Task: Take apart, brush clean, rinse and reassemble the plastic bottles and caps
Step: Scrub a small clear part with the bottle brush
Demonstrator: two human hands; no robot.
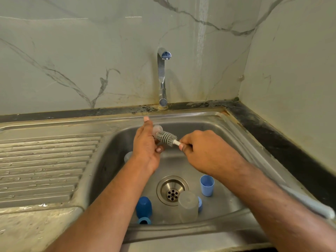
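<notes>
Holding the clear cap (157,129) above the drain (172,190), your left hand (146,148) pinches it while your right hand (201,151) grips the brush (166,138) handle. It looks light, thin and probably slippery when wet; pinch it by the rim.

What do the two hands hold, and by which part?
Right hand pinches the brush by its white handle; left hand holds a small clear cap at its edge.

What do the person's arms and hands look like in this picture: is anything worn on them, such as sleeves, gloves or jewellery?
The left hand and the right hand are bare, with no gloves. Both forearms show uncovered, with no sleeves, watch, rings or bracelets in view.
</notes>
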